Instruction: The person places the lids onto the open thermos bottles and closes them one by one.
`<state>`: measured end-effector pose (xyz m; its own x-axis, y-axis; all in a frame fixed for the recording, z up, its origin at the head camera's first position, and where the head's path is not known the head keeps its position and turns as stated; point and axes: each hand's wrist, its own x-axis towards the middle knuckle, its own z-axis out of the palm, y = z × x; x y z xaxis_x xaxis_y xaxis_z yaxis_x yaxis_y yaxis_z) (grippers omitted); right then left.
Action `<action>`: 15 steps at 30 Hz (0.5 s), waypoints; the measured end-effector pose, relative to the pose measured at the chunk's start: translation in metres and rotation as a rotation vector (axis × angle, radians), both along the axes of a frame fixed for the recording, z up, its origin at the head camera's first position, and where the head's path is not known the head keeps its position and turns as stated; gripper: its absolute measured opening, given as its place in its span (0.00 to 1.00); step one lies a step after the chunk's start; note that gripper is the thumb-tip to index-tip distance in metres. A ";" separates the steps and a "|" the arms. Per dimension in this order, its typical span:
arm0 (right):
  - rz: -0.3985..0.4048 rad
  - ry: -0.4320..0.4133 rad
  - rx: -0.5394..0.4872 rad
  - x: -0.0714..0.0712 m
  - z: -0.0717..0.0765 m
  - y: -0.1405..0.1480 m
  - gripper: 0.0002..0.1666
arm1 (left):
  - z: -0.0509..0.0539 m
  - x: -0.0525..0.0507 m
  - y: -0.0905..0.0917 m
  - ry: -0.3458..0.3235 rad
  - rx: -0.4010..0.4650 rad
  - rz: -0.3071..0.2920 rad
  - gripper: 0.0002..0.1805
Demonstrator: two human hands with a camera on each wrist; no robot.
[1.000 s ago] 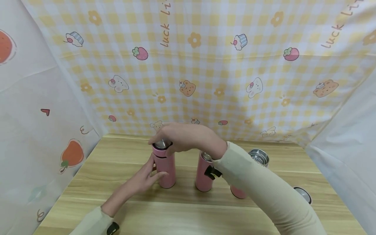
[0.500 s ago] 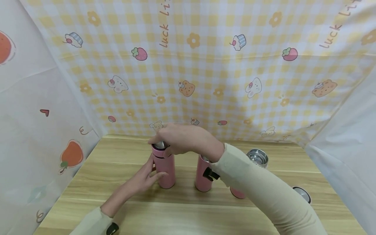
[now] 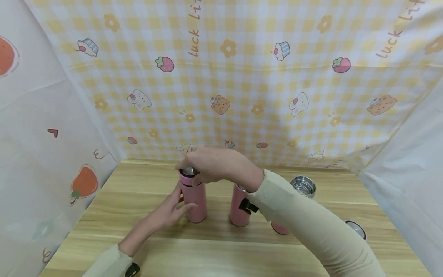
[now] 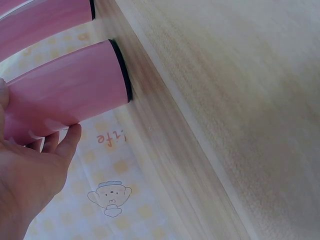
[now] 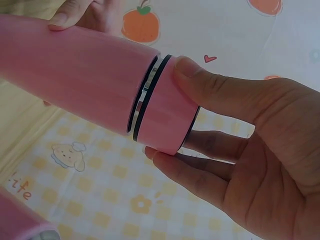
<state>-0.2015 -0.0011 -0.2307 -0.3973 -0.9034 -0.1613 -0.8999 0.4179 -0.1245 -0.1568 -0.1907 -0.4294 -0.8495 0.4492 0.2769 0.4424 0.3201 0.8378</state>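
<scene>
A pink thermos bottle (image 3: 196,200) stands upright on the left of the row. My left hand (image 3: 171,211) holds its lower body, thumb in front and fingers behind. At its top, my right hand (image 3: 218,163) grips the pink lid (image 5: 167,110) between thumb and fingers. In the right wrist view a narrow band of bright metal shows between this lid and the bottle body (image 5: 80,70). From the left wrist camera I see the black-edged base of the held bottle (image 4: 75,87) and my curled left fingers (image 4: 70,142).
A second pink bottle (image 3: 238,209) stands to the right, its top partly behind my right wrist. Beyond it a third bottle (image 3: 280,227) shows its steel mouth (image 3: 304,185). A round lid (image 3: 355,229) lies at the far right, partly covered by my sleeve. A checked curtain (image 3: 242,84) hangs behind.
My right hand has shifted slightly around the lid, and its fingers cover a little more of the silver top. My left hand and the bottles stay in place.
</scene>
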 end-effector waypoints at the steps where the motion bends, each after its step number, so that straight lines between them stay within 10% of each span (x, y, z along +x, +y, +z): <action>1: 0.001 0.002 -0.001 0.000 0.000 0.000 0.30 | 0.000 0.000 0.000 -0.001 0.001 0.000 0.50; 15: -0.022 0.021 0.014 0.002 0.001 -0.001 0.30 | 0.001 0.001 0.000 0.012 -0.008 -0.001 0.50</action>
